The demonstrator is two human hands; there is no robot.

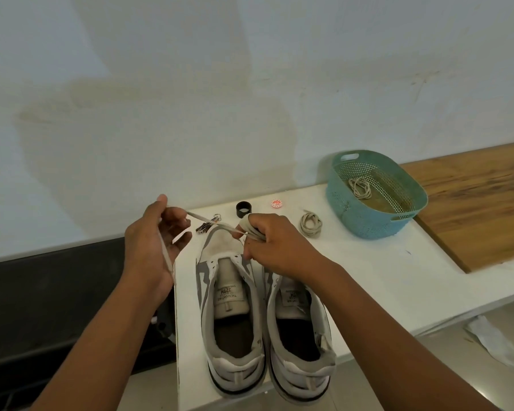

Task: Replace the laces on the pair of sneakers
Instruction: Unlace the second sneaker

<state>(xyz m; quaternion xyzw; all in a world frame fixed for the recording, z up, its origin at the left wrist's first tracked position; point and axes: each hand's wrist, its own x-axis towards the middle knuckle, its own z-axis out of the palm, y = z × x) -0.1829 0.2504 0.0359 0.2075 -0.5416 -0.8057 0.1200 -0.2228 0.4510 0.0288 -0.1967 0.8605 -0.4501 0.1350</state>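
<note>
Two white and grey sneakers stand side by side on the white table (383,280), heels toward me: the left sneaker (230,315) and the right sneaker (300,336), both with no laces in their eyelets. A beige lace (208,221) stretches between my hands above the left sneaker's toe. My left hand (153,241) pinches one end, and the lace tail hangs down across its palm. My right hand (273,241) grips a bunched coil of the same lace. Another coiled beige lace (310,223) lies on the table to the right.
A teal perforated basket (374,194) with a coiled lace (360,188) inside stands at the back right, partly on a wooden board (481,203). A black ring (243,209), a round red-white object (276,203) and small metal pieces (208,225) lie behind the shoes. A dark surface (57,292) lies left.
</note>
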